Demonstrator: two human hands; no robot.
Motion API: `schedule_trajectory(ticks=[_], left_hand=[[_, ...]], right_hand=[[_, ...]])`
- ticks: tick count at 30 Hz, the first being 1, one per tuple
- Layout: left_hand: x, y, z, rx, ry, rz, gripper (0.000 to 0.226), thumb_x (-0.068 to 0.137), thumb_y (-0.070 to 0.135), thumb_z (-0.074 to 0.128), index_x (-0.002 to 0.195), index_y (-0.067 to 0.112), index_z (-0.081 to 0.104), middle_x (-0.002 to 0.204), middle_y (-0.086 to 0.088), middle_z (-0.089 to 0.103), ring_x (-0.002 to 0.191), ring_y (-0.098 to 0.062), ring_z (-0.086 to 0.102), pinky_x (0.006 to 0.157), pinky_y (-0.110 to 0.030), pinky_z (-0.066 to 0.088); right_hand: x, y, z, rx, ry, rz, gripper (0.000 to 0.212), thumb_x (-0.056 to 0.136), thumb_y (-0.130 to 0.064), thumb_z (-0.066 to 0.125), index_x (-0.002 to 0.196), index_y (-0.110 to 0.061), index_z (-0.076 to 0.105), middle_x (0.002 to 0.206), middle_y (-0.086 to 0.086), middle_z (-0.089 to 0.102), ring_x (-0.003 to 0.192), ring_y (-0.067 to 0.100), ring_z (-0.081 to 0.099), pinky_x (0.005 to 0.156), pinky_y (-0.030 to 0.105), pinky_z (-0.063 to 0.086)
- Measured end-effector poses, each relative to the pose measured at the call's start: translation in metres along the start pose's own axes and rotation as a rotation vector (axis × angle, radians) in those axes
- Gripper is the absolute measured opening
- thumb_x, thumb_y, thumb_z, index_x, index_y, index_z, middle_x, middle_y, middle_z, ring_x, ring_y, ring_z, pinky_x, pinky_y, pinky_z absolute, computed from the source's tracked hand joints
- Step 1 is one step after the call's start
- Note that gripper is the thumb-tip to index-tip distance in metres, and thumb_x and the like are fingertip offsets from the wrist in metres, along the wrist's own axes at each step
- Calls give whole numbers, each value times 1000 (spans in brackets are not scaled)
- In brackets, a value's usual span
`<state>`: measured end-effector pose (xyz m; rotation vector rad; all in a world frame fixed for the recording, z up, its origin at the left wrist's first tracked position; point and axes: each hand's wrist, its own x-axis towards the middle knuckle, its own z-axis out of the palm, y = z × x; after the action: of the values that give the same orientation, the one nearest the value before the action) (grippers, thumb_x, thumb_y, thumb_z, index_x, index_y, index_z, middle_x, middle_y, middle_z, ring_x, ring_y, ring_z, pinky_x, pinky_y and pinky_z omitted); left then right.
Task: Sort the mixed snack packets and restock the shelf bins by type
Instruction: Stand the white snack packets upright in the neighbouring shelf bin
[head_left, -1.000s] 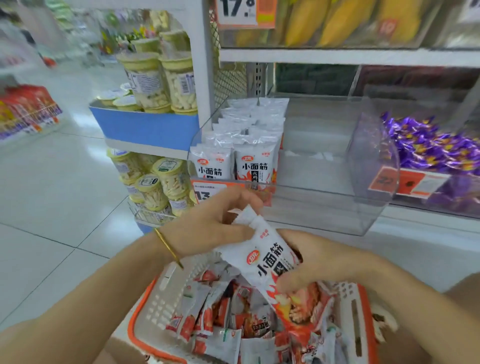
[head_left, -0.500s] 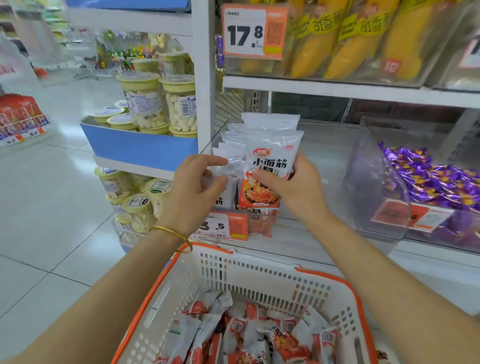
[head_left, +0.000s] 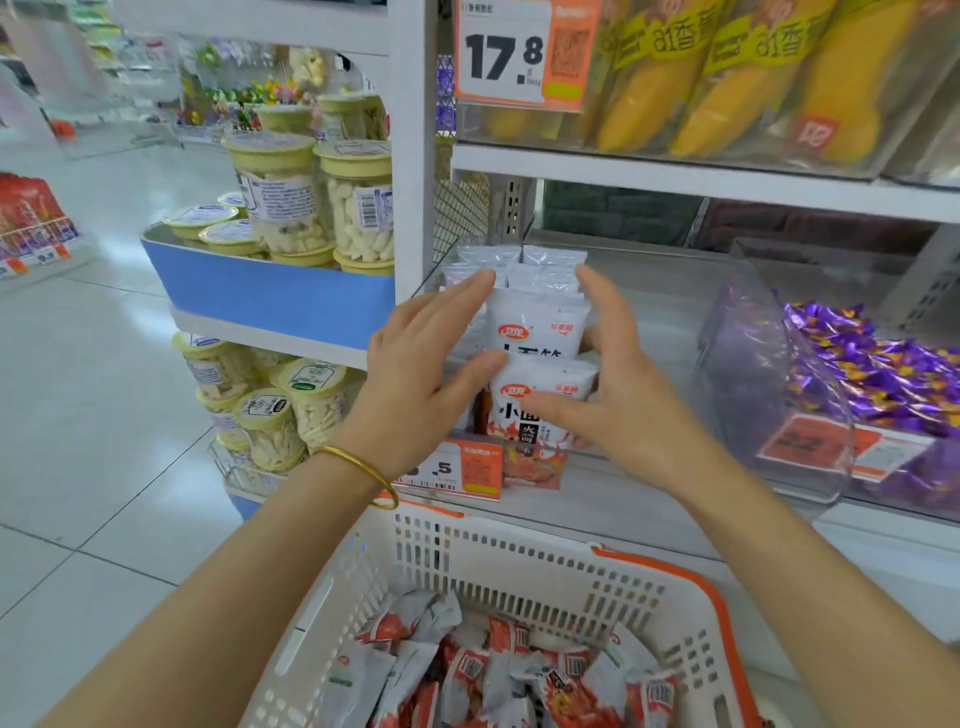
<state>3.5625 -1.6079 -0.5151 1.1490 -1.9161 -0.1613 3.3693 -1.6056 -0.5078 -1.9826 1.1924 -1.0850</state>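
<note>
A row of white snack packets (head_left: 540, 325) with red logos stands upright in a clear shelf bin (head_left: 654, 322). The front packet (head_left: 543, 413) shows black lettering and red flames. My left hand (head_left: 426, 379) lies flat against the row's left side, its thumb touching the front packet. On the right side of the row is my right hand (head_left: 618, 384), fingers straight and thumb laid across the front packet. Below, a white basket (head_left: 519, 561) with an orange rim holds several mixed red-and-white packets (head_left: 493, 670).
A second clear bin (head_left: 769, 395) to the right holds purple wrapped candies (head_left: 883, 374). Jars of white snacks (head_left: 311, 208) stand on a blue end shelf at left. Yellow packs (head_left: 727, 83) and a 17.8 price tag (head_left: 511, 52) are on the shelf above. Tiled floor lies at left.
My right hand lifted a white packet out of the basket and set it at the front of the bin's row. Both hands now flank the row with straight fingers.
</note>
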Motion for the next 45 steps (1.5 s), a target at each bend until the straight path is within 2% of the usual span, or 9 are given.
schedule_trajectory(ticks=[7, 10, 14, 19, 25, 30, 38, 41, 45], left_hand=[[1, -10, 3, 153, -27, 53, 52, 85, 54, 41, 131, 31, 49, 128, 14, 51, 124, -12, 39, 99, -35, 26], [1, -12, 2, 163, -23, 67, 46, 83, 54, 45, 118, 28, 58, 120, 13, 55, 117, -11, 41, 95, -32, 26], [2, -11, 5, 176, -41, 99, 48, 78, 59, 50, 113, 27, 59, 114, 16, 54, 115, -11, 41, 95, -32, 27], [4, -11, 5, 181, -63, 86, 58, 78, 60, 49, 125, 28, 54, 114, 9, 58, 113, -15, 46, 98, -36, 31], [5, -9, 2, 167, -149, 88, 67, 69, 68, 52, 125, 30, 53, 114, 11, 56, 112, -11, 45, 100, -36, 30], [6, -11, 4, 198, -159, 125, 61, 70, 65, 52, 118, 29, 55, 105, 15, 55, 108, -13, 49, 95, -32, 30], [4, -15, 8, 325, -144, 249, 48, 82, 60, 45, 104, 23, 65, 100, 6, 64, 104, -11, 45, 96, -27, 24], [2, -14, 9, 320, -149, 240, 47, 84, 60, 44, 105, 23, 64, 105, 5, 61, 107, -15, 47, 97, -31, 30], [0, -11, 3, 321, -130, 142, 59, 85, 65, 36, 126, 27, 56, 132, 6, 51, 127, -18, 40, 107, -37, 25]], right_hand=[[-2, 4, 18, -205, -91, -90, 65, 80, -30, 73, 131, -29, 32, 115, -18, 46, 99, 4, 53, 84, 18, 41], [-3, 4, 9, -68, -191, 3, 65, 80, -29, 73, 125, -43, 29, 105, -27, 50, 87, -10, 56, 77, 6, 42], [-9, 2, -5, 79, -273, 105, 75, 83, -21, 70, 129, -56, 21, 104, -17, 56, 86, 0, 65, 83, 22, 53], [3, 7, -18, 223, -63, 492, 38, 96, -28, 49, 130, -16, 37, 98, 4, 58, 81, 26, 69, 75, 43, 58], [14, 12, -2, 207, -400, 617, 9, 96, -14, 51, 99, -12, 58, 92, 17, 65, 72, 30, 65, 76, 49, 55], [20, 12, 4, 156, -323, 589, 9, 99, -15, 46, 92, -16, 51, 75, 12, 59, 59, 24, 61, 59, 39, 57], [26, 23, 9, -30, -282, 437, 16, 96, -14, 45, 107, -9, 56, 96, 11, 66, 83, 22, 62, 85, 40, 52], [24, 22, 6, 160, -331, 555, 19, 98, -14, 43, 105, -6, 59, 86, 14, 65, 67, 20, 61, 66, 32, 57], [21, 22, -11, 150, -436, 746, 29, 91, -26, 45, 110, -11, 60, 107, 18, 66, 84, 31, 69, 76, 40, 56]])
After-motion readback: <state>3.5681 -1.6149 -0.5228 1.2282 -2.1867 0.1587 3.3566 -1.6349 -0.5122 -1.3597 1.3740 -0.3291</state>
